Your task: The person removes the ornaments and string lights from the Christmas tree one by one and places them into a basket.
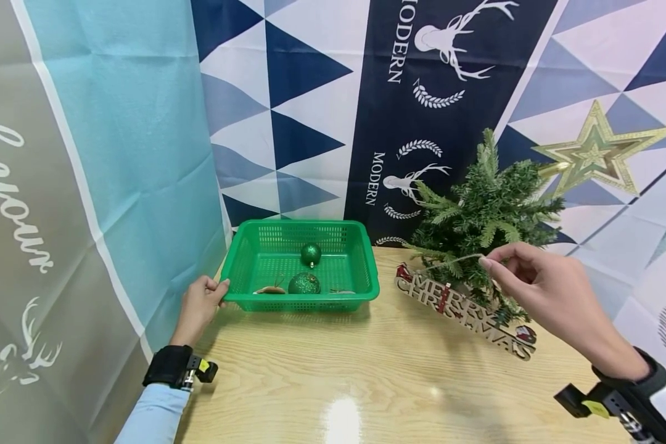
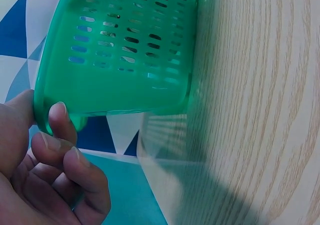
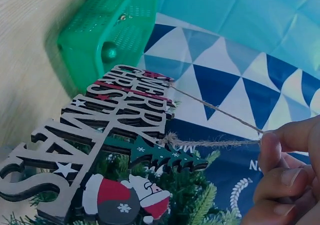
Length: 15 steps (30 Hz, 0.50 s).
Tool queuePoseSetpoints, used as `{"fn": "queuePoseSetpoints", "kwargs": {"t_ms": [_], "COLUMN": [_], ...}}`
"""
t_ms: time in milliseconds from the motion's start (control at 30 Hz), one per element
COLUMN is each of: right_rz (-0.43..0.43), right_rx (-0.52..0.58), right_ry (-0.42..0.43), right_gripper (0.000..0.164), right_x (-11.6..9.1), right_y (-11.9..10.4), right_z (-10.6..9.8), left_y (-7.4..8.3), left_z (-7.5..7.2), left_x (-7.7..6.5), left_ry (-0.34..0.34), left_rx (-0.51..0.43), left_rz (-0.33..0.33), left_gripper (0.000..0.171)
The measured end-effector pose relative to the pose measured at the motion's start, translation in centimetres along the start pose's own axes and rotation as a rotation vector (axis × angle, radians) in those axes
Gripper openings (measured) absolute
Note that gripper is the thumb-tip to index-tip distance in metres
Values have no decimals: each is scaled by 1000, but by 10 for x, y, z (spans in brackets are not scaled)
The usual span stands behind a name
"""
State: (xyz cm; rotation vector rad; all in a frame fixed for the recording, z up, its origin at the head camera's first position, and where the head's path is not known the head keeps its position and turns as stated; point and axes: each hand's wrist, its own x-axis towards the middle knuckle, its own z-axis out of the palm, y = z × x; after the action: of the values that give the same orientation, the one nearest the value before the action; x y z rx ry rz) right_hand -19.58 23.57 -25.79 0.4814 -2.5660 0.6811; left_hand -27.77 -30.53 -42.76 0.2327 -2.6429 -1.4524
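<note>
Two balls point(image 1: 304, 284) in basket point(image 1: 374, 271); left hand point(image 1: 198, 303) grips its near-left corner. Right hand point(image 1: 549, 287) pinches string point(image 3: 220, 143) of sign point(image 1: 443, 301), clearly two-stranded only in right wrist view.

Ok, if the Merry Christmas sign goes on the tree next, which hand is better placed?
Likely the right hand: it pinches the string of the Merry Christmas sign, close to the tree. The left hand grips the green basket at one end, farther from the tree.

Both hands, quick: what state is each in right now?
Left hand: closed, gripping the rim of the green basket.
Right hand: closed, pinching the twine loop of the MERRY CHRISTMAS sign.
</note>
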Motion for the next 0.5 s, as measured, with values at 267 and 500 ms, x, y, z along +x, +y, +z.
{"fn": "queuePoseSetpoints", "kwargs": {"t_ms": [267,500], "right_rz": [-15,7], "right_rx": [-7,35], "right_ry": [9,-2], "right_gripper": [3,5], "right_x": [9,14], "right_y": [-6,-8], "right_z": [3,8], "left_y": [0,1], "left_z": [1,1], "left_x": [0,-1], "left_ry": [13,12], "left_rx": [8,1], "left_rz": [7,3], "left_gripper": [34,33]}}
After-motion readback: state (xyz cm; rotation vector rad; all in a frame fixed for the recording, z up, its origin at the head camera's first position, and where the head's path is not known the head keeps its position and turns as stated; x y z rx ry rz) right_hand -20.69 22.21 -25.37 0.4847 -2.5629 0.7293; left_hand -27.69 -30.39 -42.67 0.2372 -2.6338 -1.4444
